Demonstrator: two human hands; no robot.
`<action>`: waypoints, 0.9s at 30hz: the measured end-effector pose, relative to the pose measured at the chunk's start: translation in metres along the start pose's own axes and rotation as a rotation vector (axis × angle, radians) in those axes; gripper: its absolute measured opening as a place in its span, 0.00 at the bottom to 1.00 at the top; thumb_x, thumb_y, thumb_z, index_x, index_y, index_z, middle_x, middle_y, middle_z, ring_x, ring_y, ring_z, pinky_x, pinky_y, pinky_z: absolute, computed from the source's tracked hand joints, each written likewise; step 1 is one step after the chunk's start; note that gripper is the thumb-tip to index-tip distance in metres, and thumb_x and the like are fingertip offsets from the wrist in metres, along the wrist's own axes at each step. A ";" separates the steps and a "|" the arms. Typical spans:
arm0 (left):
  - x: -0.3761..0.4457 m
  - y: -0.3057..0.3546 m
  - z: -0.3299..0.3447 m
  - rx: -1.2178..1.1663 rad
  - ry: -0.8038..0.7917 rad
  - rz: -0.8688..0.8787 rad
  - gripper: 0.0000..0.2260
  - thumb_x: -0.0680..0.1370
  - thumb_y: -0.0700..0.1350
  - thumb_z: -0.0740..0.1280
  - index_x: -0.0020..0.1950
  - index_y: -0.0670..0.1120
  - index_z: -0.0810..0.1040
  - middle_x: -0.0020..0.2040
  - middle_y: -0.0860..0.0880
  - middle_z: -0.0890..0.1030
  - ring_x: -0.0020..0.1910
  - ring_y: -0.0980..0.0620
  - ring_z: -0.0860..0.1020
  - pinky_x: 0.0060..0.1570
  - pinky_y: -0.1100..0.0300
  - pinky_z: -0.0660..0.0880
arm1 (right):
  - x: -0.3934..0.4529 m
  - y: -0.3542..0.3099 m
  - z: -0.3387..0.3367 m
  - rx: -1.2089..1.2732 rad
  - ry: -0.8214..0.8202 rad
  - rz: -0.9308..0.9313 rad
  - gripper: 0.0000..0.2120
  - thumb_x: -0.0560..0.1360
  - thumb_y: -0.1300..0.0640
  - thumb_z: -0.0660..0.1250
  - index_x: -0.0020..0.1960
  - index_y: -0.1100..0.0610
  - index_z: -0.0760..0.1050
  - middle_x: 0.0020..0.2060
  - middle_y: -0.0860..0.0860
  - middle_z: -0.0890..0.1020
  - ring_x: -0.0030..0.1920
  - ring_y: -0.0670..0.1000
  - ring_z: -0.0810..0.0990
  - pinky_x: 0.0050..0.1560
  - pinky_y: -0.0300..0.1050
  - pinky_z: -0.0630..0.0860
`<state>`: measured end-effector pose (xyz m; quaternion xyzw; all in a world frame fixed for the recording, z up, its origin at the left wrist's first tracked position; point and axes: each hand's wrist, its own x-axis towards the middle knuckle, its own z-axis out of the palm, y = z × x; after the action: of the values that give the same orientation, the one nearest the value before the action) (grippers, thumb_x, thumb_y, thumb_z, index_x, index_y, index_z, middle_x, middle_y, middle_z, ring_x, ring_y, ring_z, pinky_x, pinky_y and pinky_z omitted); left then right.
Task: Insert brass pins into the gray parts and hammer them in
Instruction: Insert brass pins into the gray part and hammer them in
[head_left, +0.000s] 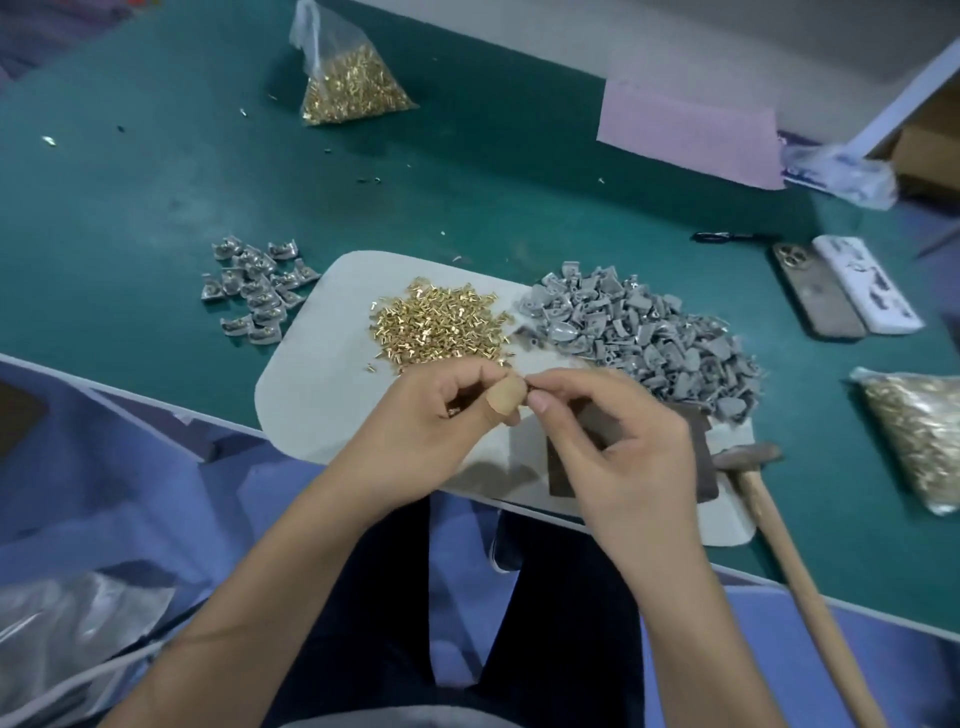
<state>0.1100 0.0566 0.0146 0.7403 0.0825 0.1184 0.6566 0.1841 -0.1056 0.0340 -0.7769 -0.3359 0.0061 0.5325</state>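
A heap of brass pins (439, 327) lies on a pale mat (311, 395), with a pile of gray parts (644, 338) to its right. My left hand (441, 415), its thumb wrapped in tan tape, is curled and holds a few brass pins inside the palm. My right hand (618, 441) pinches something small between thumb and forefinger, right against my left thumb tip; what it is stays hidden. A wooden-handled hammer (763, 483) lies at the mat's right edge beside a dark block (691, 462) partly covered by my right hand.
Gray parts with pins fitted (254, 291) sit in a group left of the mat on the green table (130, 208). Bags of brass pins stand at the back (348, 88) and far right (919, 431). Two phones (841, 286), a pink sheet (685, 130) and scissors (722, 237) lie behind.
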 end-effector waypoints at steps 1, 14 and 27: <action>0.003 0.000 0.005 0.010 -0.006 -0.001 0.11 0.80 0.53 0.67 0.46 0.47 0.83 0.38 0.54 0.82 0.38 0.61 0.77 0.40 0.69 0.70 | -0.001 0.002 -0.006 -0.025 0.013 -0.019 0.06 0.77 0.59 0.73 0.51 0.49 0.85 0.44 0.43 0.84 0.48 0.50 0.83 0.47 0.41 0.78; 0.073 -0.005 0.025 0.919 0.230 0.047 0.10 0.79 0.49 0.67 0.60 0.59 0.77 0.51 0.59 0.77 0.52 0.56 0.76 0.44 0.56 0.74 | 0.003 0.043 -0.032 -0.239 0.188 0.044 0.06 0.75 0.63 0.71 0.47 0.53 0.81 0.42 0.43 0.81 0.47 0.42 0.79 0.50 0.33 0.71; 0.067 0.016 0.042 0.402 0.102 -0.008 0.09 0.80 0.47 0.67 0.59 0.57 0.80 0.42 0.60 0.79 0.36 0.54 0.75 0.41 0.59 0.77 | 0.007 0.047 -0.040 0.020 0.329 0.191 0.07 0.78 0.62 0.68 0.47 0.50 0.78 0.40 0.45 0.81 0.42 0.46 0.79 0.44 0.37 0.74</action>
<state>0.1853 0.0334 0.0300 0.8492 0.1404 0.1341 0.4911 0.2286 -0.1447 0.0154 -0.7905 -0.1692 -0.0672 0.5848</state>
